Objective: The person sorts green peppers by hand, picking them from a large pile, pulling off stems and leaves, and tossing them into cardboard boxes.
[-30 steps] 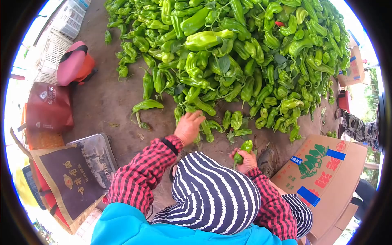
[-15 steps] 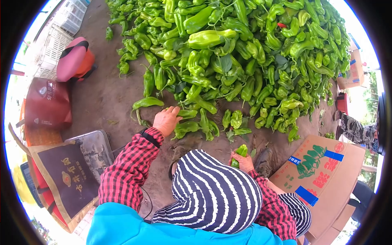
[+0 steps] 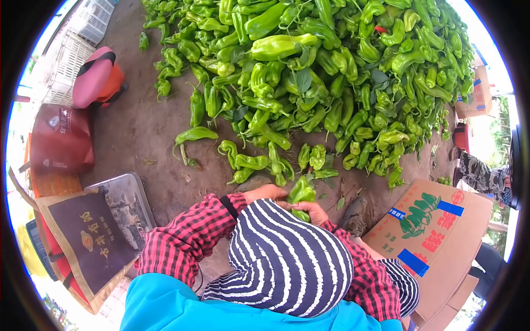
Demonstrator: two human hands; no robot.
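Left hand (image 3: 266,193) has come alongside green peppers (image 3: 302,191) in right hand (image 3: 313,212).

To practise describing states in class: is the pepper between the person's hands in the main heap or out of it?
Out: the pepper is between left hand and right hand, with ground showing before the main heap.

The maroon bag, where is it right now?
In the head view, the maroon bag is at left, below the pink item and above the tan bag.
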